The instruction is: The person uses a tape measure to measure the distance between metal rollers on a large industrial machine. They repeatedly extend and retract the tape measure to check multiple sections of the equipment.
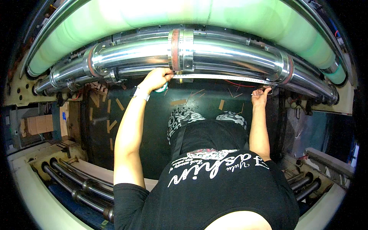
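Note:
My left hand [158,79] is closed on a tape measure, and part of its green case [162,89] shows below the fingers. The pale tape blade [220,78] runs out from this hand to the right, along the underside of a shiny metal roller [234,53]. It starts near the middle collar [181,50], which has a reddish-brown band, and reaches the right-hand collar [284,69]. My right hand [260,97] is closed below the tape's right end, by a small metal part. What its fingers grip is hard to make out.
A wide pale-green cylinder [207,13] spans the top, beyond the roller. Another collar [92,61] sits on the roller's left. Cardboard strips lie scattered over the dark floor [153,122]. More metal shafts [86,188] stand behind me at the lower left and right.

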The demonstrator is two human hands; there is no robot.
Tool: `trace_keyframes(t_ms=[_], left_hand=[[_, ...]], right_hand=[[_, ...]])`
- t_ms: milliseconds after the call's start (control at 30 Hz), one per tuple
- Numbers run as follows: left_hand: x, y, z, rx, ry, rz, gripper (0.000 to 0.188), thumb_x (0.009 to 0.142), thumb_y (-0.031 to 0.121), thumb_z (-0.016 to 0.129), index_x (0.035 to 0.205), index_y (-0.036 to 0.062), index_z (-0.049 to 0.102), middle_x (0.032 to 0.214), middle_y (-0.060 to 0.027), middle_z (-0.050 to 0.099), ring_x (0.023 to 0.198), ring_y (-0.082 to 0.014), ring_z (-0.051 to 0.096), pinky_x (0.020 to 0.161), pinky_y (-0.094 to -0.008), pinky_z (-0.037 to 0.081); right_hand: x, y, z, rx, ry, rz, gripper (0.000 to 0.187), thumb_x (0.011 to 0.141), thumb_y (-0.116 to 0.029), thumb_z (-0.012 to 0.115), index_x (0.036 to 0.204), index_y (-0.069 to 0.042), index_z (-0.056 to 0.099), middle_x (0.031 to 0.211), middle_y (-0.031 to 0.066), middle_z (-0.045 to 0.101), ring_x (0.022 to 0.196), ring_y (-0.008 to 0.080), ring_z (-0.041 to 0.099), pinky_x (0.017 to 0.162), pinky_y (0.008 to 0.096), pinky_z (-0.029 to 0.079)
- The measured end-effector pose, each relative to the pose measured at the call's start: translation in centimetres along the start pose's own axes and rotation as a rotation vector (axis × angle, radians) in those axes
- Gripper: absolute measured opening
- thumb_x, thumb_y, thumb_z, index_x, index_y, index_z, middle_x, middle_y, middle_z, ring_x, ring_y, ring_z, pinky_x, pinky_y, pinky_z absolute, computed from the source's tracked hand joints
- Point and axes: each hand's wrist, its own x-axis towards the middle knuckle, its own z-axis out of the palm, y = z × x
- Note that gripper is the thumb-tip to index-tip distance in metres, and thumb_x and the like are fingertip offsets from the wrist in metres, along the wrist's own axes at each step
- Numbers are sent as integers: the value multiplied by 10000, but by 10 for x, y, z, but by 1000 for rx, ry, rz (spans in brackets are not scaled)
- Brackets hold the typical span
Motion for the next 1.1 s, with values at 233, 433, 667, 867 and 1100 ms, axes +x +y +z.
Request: trace_keyframes(t_ms=[233,433,667,867,1100], left_hand=[[6,-3,-3,39,-29,-29,243,791,224,535,966,82,626,879,-153,625,833,-305,596,743,-364,452],[7,-3,-2,49,-24,-27,267,787,261,535,979,100,627,907,-147,625,858,-307,592,758,-362,450],[9,-6,2,7,22,-40,273,796,246,555,962,44,632,801,-163,638,741,-254,622,698,-327,453],[6,7,-5,101,8,-70,267,779,277,554,950,92,644,847,-156,627,809,-297,607,725,-365,458],[8,10,-2,126,25,-61,270,783,275,556,954,86,644,852,-168,627,807,-293,610,721,-354,456]], right_hand=[[-3,0,3,-33,-34,2,382,777,-574,472,754,-195,509,593,-34,358,492,107,332,406,250,256],[3,1,-4,-36,-51,-10,391,812,-544,453,767,-159,504,578,-16,368,482,127,327,410,255,262],[9,2,-7,7,-62,-10,385,807,-536,465,776,-154,506,584,-24,397,484,117,337,406,251,273],[4,2,-2,0,-19,-12,380,803,-526,480,777,-148,508,578,-20,410,496,111,361,407,252,272],[14,-7,-6,-23,8,-23,400,779,-563,498,780,-164,510,555,-31,318,480,109,307,401,252,245]])
